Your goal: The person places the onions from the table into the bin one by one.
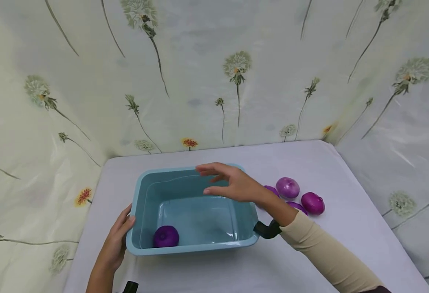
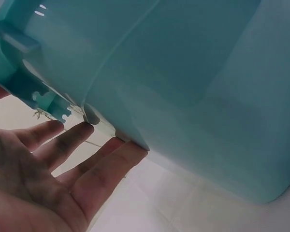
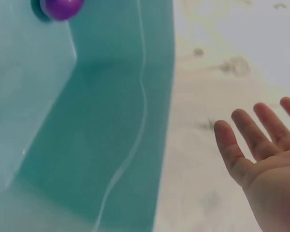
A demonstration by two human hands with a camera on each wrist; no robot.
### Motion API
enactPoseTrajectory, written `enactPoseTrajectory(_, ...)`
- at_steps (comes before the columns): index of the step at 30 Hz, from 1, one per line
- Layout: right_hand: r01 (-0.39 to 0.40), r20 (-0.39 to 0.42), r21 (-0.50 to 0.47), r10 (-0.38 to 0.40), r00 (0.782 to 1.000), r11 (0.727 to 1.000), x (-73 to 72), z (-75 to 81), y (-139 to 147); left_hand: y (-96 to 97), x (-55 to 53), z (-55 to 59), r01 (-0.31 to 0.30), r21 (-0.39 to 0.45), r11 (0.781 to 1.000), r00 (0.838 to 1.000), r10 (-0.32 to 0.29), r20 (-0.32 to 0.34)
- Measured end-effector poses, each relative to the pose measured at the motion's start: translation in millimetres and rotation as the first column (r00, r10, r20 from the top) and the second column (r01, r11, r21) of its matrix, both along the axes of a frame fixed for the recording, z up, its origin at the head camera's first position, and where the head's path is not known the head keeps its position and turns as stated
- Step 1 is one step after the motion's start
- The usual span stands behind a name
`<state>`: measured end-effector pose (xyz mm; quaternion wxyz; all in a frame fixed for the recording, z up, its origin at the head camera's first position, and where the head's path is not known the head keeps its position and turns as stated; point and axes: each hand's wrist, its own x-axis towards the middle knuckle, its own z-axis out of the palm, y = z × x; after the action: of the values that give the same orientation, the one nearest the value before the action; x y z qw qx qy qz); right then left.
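A light blue plastic tub (image 1: 196,246) stands on the white-covered table, with one red onion (image 1: 166,236) in its near left corner. My left hand (image 1: 116,240) is at the tub's left side, thumb at the rim. In the left wrist view, its fairly straight fingers (image 2: 108,176) touch the outer wall below the rim. Over the back right part of the tub, my right hand (image 1: 232,183) hovers with fingers spread and nothing in it. The right wrist view shows its bare palm (image 3: 280,183) beside the tub wall, with part of the onion (image 3: 62,6) at the top.
Right of the tub lie several more red onions, including a paler one (image 1: 287,187) and a darker one (image 1: 313,203); my right forearm partly covers others. Behind the table (image 1: 346,240) hangs a dandelion-print sheet (image 1: 196,81). Black wrist mounts (image 1: 267,230) sit near my wrists.
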<state>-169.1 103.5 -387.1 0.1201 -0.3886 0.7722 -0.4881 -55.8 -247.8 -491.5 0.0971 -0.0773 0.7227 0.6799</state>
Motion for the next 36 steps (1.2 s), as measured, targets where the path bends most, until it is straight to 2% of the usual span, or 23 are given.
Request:
enactPoseTrajectory(5, 0.106, -0.019, -0.015, -0.107, 0.994, 0.994, 7.0, 3.6, 45, -2.5, 2.7, 0.9, -0.017, -0.007, 1.0, 1.0, 0.017, 0.005)
enactPoseTrajectory(8, 0.223, -0.033, 0.007, -0.223, 0.974, 0.975, 15.8, 1.2, 78, -3.0, 3.1, 1.5, -0.012, -0.004, 1.0, 1.0, 0.012, 0.021)
enactPoseTrajectory(10, 0.309, -0.039, 0.023, -0.308, 0.951, 0.951, 22.1, -3.6, 101, -3.0, 2.8, 1.9, -0.005, -0.001, 1.0, 1.0, 0.006, 0.027)
enactPoseTrajectory(14, 0.461, -0.039, 0.061, -0.46, 0.887, 0.885, 33.7, -19.8, 144, -4.0, 2.6, 3.1, -0.015, -0.006, 1.0, 0.999, 0.015, 0.045)
enactPoseTrajectory(19, 0.586, -0.049, 0.134, -0.585, 0.809, 0.799, 43.8, -45.0, 186, -5.6, 3.6, 4.4, -0.024, -0.001, 1.0, 0.998, 0.024, 0.05)
enactPoseTrajectory(22, 0.632, -0.021, 0.178, -0.639, 0.769, 0.754, 50.2, -63.1, 203, -6.2, 4.3, 4.1, -0.023, 0.011, 1.0, 0.999, 0.022, 0.042)
enactPoseTrajectory(25, 0.665, -0.026, 0.239, -0.68, 0.733, 0.707, 57.9, -85.0, 213, -6.0, 4.6, 3.2, -0.026, 0.016, 1.0, 0.998, 0.026, 0.052)
enactPoseTrajectory(31, 0.689, -0.039, 0.277, -0.708, 0.705, 0.67, 72.0, -127.0, 223, -2.5, 3.5, -0.9, -0.017, 0.027, 0.999, 0.998, 0.016, 0.066)
enactPoseTrajectory(36, 0.708, 0.001, 0.299, -0.742, 0.67, 0.64, 81.5, -147.9, 230, 3.8, 1.0, -5.4, 0.001, 0.035, 0.999, 0.997, -0.003, 0.072)
